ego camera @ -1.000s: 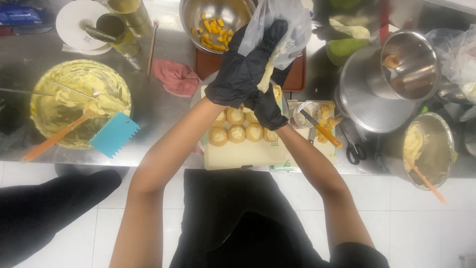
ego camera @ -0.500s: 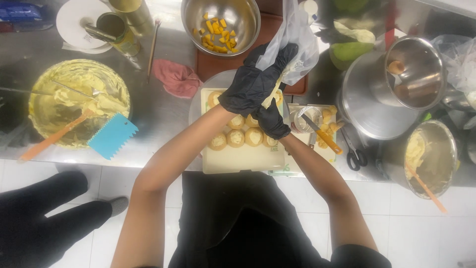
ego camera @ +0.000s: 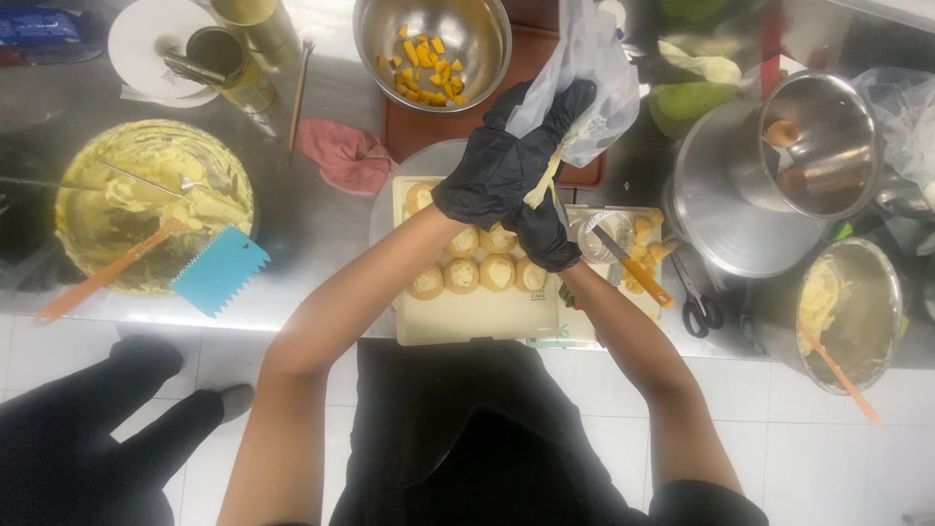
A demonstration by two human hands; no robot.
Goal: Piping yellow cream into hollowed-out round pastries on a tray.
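Hands: left hand (ego camera: 506, 161) + right hand (ego camera: 545, 234) gripping piping bag (ego camera: 584, 73) over tray (ego camera: 477, 317) w/ pastries (ego camera: 477, 273), near counter edge.

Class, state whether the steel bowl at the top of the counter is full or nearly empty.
Nearly empty: the steel bowl holds only scattered yellow fruit cubes, with bare metal showing around them.

A blue flat packet (ego camera: 34, 24) lies far to the left of the gloved left hand (ego camera: 502, 166), at the counter's far corner, while a clear crumpled plastic bag (ego camera: 901, 117) sits well off to the right of the right hand (ego camera: 545, 234).
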